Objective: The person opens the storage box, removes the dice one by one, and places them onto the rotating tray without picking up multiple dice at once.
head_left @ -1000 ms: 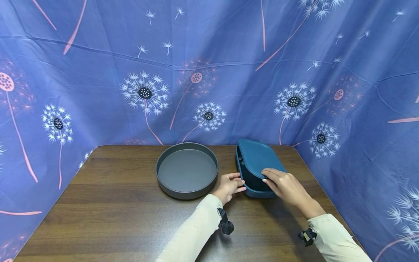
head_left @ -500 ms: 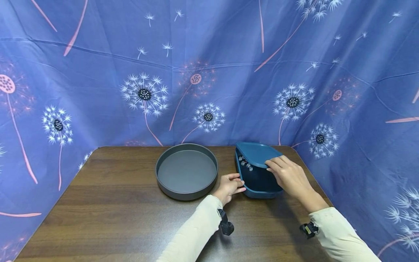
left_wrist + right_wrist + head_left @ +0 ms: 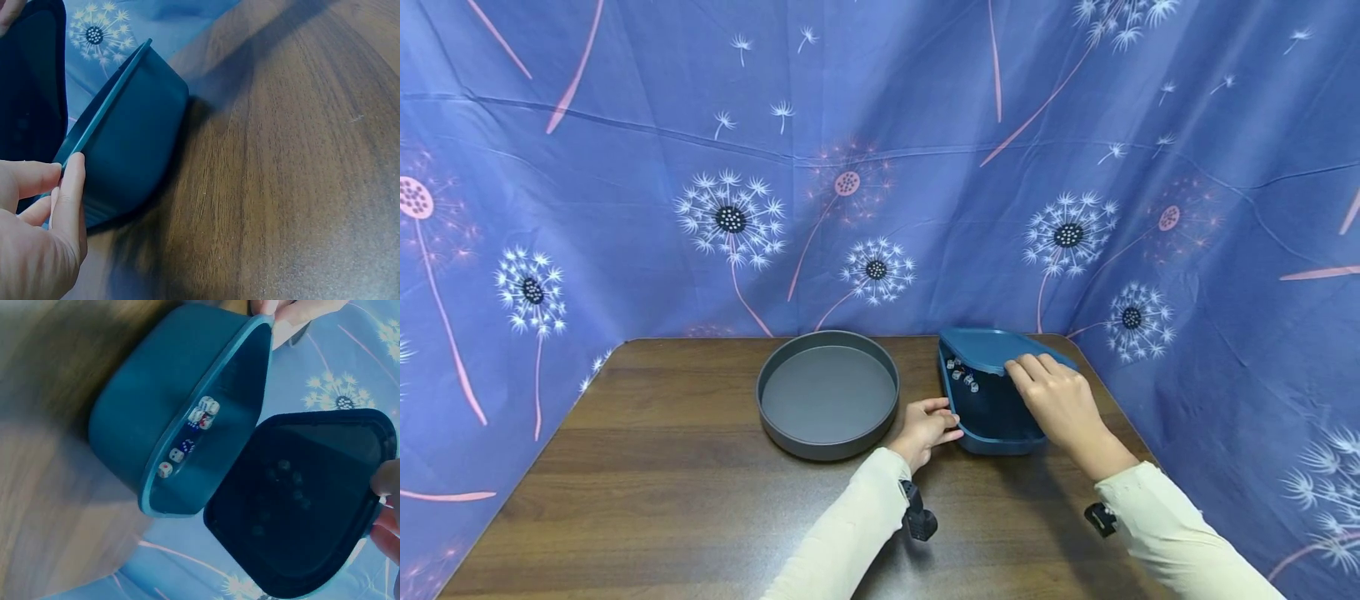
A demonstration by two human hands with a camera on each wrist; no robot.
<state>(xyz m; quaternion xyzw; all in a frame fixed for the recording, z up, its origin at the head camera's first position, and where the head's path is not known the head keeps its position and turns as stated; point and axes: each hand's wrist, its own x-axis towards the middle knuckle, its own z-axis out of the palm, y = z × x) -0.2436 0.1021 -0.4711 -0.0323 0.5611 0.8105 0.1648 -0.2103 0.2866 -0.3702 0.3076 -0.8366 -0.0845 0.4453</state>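
Observation:
At the right of the table sits a blue plastic box (image 3: 1000,447), its lid (image 3: 981,347) tilted up along the far side. My left hand (image 3: 922,430) pinches the box's near left rim between thumb and fingers, as the left wrist view also shows. With my right hand (image 3: 1056,403) I grip the raised near edge of the lid. Several dice (image 3: 205,410), some white and some dark blue, lie inside the box in the right wrist view. Part of the box's interior is hidden under the lid.
A round dark grey pan (image 3: 829,392) stands left of the box, close to my left hand. The wooden table (image 3: 647,467) ends at the back against a blue cloth (image 3: 925,150) with a dandelion print, which also hangs along the right side.
My right hand has lifted the lid's near edge higher and tipped it toward the back, so more of the box's inside and the dice show. The left hand stays on the rim.

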